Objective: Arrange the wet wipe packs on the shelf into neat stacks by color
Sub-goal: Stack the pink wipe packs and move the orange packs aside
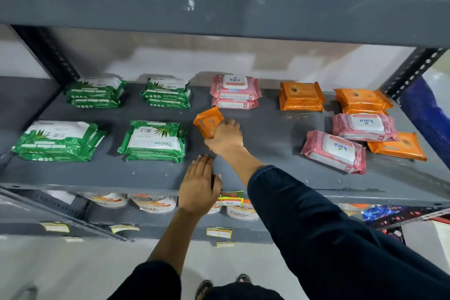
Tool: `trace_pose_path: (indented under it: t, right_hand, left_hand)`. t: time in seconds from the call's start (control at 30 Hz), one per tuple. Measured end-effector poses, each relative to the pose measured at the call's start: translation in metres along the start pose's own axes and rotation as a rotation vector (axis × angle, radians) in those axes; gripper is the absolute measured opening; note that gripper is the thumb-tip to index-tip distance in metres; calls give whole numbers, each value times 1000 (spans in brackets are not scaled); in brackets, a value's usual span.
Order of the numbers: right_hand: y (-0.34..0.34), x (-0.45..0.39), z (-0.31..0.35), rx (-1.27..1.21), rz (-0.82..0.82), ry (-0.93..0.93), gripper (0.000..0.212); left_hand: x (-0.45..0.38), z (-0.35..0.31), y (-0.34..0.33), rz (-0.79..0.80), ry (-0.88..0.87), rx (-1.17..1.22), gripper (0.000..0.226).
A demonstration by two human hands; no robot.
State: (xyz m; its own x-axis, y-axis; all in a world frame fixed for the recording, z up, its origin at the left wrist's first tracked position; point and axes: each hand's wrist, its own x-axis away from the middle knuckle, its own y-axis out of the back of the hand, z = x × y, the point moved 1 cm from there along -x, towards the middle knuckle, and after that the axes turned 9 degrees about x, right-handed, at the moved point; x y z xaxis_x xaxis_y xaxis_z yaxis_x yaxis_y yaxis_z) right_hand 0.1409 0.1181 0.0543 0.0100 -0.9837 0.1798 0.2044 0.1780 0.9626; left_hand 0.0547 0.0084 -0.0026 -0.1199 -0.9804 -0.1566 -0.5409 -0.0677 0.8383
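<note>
My right hand grips a small orange wipe pack, tilted above the middle of the grey shelf. My left hand rests flat with straight fingers on the shelf's front edge. Green packs lie in stacks on the left: two at the back and two at the front. A pink stack stands at the back centre. Orange stacks sit at the back right. Two loose pink packs and an orange pack lie at the right.
An upper shelf hangs overhead. Slotted metal uprights flank the shelf. Below it are tubs and price labels. A blue bag stands at the far right.
</note>
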Motion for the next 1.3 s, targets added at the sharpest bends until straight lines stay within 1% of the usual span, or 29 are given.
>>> trace_pose_path:
  t: [0.1, 0.27, 0.43, 0.53, 0.57, 0.63, 0.67, 0.73, 0.83, 0.87, 0.9, 0.93, 0.97, 1.03, 1.07, 1.1, 1.13, 1.23, 1.3]
  right_hand:
    - [6, 6, -17, -48, -20, -17, 75]
    - [25, 19, -72, -130, -65, -98, 71]
    - [28, 38, -114, -92, -61, -193, 72]
    - [24, 43, -128, -79, -31, -186, 63]
    - [25, 44, -133, -87, -10, -171, 58]
    - [31, 46, -141, -138, 10, -135, 49]
    - [34, 49, -147, -174, -7, -131, 47]
    - [42, 55, -161, -219, -94, -152, 45]
    - [48, 70, -191, -196, -324, -231, 37]
    - [50, 77, -203, -188, -401, -277, 37]
    - [51, 83, -216, -182, -454, -324, 41]
    - [50, 88, -229, -164, -456, -357, 49]
    - [48, 91, -241, -132, -399, -361, 60]
    - [41, 94, -258, -51, -185, -302, 80]
    - [37, 95, -263, -20, -93, -273, 84]
    - [33, 94, -266, -5, -50, -256, 86]
    - [31, 93, -268, -1, -56, -246, 85]
    - [30, 90, -271, -25, -157, -234, 78]
    - [32, 90, -273, -14, -226, -216, 73]
  left_hand:
    - [1, -3, 3, -10, 14, 18, 59]
    - [-7, -26, 3, 18, -50, 3, 64]
    - [-21, -57, -13, 62, -112, 23, 57]
    - [-26, -67, -23, 87, -146, 9, 55]
    - [-28, -70, -26, 109, -154, 19, 53]
    - [-30, -74, -31, 100, -180, 32, 52]
    - [-31, -76, -33, 88, -190, 33, 52]
    - [-33, -81, -37, 73, -183, 53, 52]
    - [-34, -90, -43, 56, -220, 65, 58]
    - [-36, -94, -45, 47, -245, 66, 58]
    - [-38, -96, -47, 43, -265, 68, 55]
    - [-41, -99, -49, 42, -279, 69, 53]
    - [-43, -101, -51, 41, -283, 69, 53]
    - [-47, -103, -54, 50, -270, 58, 56]
    - [-48, -102, -55, 54, -258, 47, 57]
    - [-47, -102, -55, 58, -239, 36, 58]
    - [-47, -103, -56, 64, -213, 28, 60]
    - [-49, -102, -58, 115, -125, 16, 69]
    - [-49, -102, -59, 142, -118, -6, 71]
